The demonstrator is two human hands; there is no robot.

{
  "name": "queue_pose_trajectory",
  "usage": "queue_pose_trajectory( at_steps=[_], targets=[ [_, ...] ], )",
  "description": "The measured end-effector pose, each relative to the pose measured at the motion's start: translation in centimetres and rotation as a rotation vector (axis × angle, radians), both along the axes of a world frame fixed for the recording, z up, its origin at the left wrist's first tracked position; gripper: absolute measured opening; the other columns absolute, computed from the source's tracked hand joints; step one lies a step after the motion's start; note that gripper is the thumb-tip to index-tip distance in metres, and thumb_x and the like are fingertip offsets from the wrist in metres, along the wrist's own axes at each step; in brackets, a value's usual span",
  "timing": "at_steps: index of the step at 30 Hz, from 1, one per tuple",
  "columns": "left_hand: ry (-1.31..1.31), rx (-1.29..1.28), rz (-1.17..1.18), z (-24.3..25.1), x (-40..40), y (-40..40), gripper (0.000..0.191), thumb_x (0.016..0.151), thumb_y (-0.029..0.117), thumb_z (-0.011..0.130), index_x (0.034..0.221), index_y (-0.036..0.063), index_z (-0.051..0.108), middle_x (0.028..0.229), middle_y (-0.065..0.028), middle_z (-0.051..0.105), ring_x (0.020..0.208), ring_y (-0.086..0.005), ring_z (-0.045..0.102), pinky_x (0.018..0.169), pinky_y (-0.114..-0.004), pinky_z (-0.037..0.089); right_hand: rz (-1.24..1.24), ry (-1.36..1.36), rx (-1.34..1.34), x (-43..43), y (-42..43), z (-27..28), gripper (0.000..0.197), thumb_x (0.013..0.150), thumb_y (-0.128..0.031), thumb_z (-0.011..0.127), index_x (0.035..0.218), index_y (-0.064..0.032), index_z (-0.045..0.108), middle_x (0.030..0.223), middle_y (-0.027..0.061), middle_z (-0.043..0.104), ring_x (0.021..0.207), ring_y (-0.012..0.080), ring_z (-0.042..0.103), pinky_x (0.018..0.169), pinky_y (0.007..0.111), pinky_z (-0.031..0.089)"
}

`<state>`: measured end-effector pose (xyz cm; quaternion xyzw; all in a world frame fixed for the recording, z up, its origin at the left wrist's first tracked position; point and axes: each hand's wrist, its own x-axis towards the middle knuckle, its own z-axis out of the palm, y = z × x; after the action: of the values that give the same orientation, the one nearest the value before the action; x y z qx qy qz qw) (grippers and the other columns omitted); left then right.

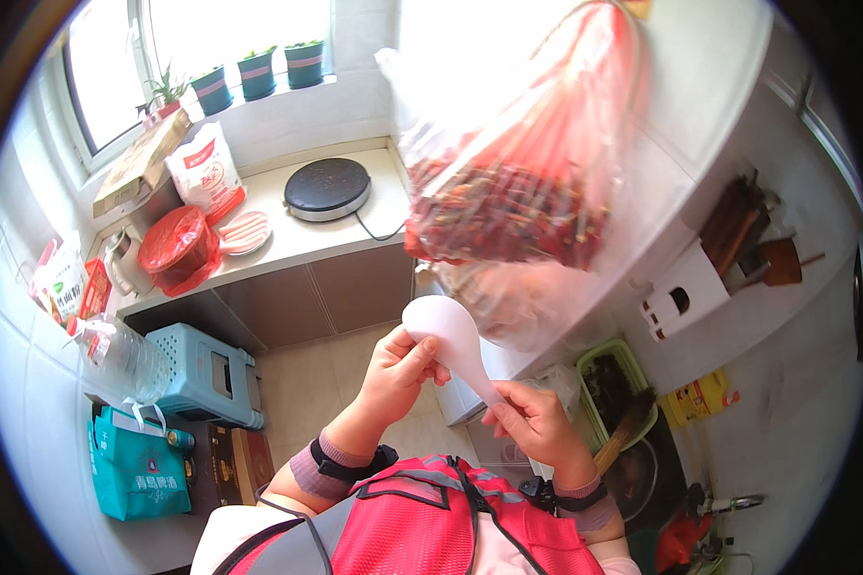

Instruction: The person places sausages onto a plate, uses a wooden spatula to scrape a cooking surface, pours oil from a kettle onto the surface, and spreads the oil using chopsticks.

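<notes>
Both hands hold a pale white rice paddle or large spoon [451, 338] in front of my chest, its broad end pointing away and to the left. My left hand [397, 374] pinches the edge of the broad end between thumb and fingers. The handle is gripped by my right hand [536, 422], which hides its end. Just beyond the hands hang clear plastic bags; the larger bag [510, 208] holds dried red chillies and looks very close to the camera. The contents of the bag below it [510, 302] are unclear.
A round black electric griddle [327, 185] sits on the far counter. To its left are a plate of pink sausages [244, 233], a red-wrapped bowl [180, 251] and a kettle [124, 260]. A blue crate [205, 374] stands left. At right are a knife rack [690, 291] and green basket [588, 374].
</notes>
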<state>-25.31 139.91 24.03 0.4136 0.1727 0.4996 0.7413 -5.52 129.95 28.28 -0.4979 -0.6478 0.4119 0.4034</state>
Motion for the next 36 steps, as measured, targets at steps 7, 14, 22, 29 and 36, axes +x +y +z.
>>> queue_pose_trajectory(
  at_steps=[7, 14, 22, 29, 36],
  targets=[
    [0.057, -0.087, 0.158, -2.4, -9.3, 4.0, 0.016, 0.096, 0.018, 0.057, 0.1, 0.0029, 0.06, 0.083, -0.0059, 0.064, 0.069, -0.0132, 0.061, 0.064, -0.027, 0.049, 0.118, 0.013, -0.062, -7.6, 6.9, -0.8, 0.024, 0.093, -0.008, 0.054, 0.114, 0.0002, 0.06, 0.07, 0.0022, 0.062, 0.057, 0.006, 0.054, 0.051, 0.023, 0.044],
    [0.078, -0.215, 0.356, -3.8, -20.3, 8.0, 0.015, 0.096, 0.019, 0.058, 0.095, 0.0044, 0.059, 0.081, -0.005, 0.063, 0.069, -0.0125, 0.061, 0.066, -0.027, 0.049, 0.277, 0.001, -0.096, -18.2, 15.5, -1.3, 0.022, 0.092, -0.009, 0.055, 0.11, -0.0001, 0.062, 0.068, 0.0015, 0.062, 0.059, 0.0048, 0.055, 0.052, 0.022, 0.043],
    [0.206, -0.244, 0.433, -7.3, -29.0, 13.0, 0.015, 0.096, 0.02, 0.057, 0.095, 0.0051, 0.059, 0.081, -0.004, 0.063, 0.07, -0.0114, 0.06, 0.067, -0.026, 0.049, 0.387, 0.109, -0.18, -26.6, 22.9, -4.4, 0.024, 0.093, -0.005, 0.051, 0.114, -0.0002, 0.061, 0.081, 0.0018, 0.067, 0.06, 0.005, 0.057, 0.053, 0.02, 0.046],
    [0.188, -0.332, 0.428, -8.2, -29.9, 17.7, 0.013, 0.096, 0.018, 0.055, 0.093, 0.0062, 0.059, 0.082, -0.0047, 0.063, 0.071, -0.0132, 0.059, 0.068, -0.028, 0.05, 0.425, 0.128, -0.268, -27.4, 28.7, -6.0, 0.03, 0.089, -0.004, 0.053, 0.118, -0.0032, 0.061, 0.081, 0.0034, 0.068, 0.058, 0.0069, 0.056, 0.055, 0.023, 0.047],
    [0.205, -0.29, 0.532, -6.7, -30.7, 24.3, 0.013, 0.096, 0.018, 0.056, 0.095, 0.0053, 0.06, 0.079, -0.0039, 0.062, 0.068, -0.0121, 0.057, 0.064, -0.027, 0.047, 0.497, 0.229, -0.303, -27.0, 36.4, -5.1, 0.029, 0.091, -0.007, 0.051, 0.117, -0.0018, 0.062, 0.079, 0.0019, 0.067, 0.057, 0.0053, 0.055, 0.052, 0.021, 0.045]
  ],
)
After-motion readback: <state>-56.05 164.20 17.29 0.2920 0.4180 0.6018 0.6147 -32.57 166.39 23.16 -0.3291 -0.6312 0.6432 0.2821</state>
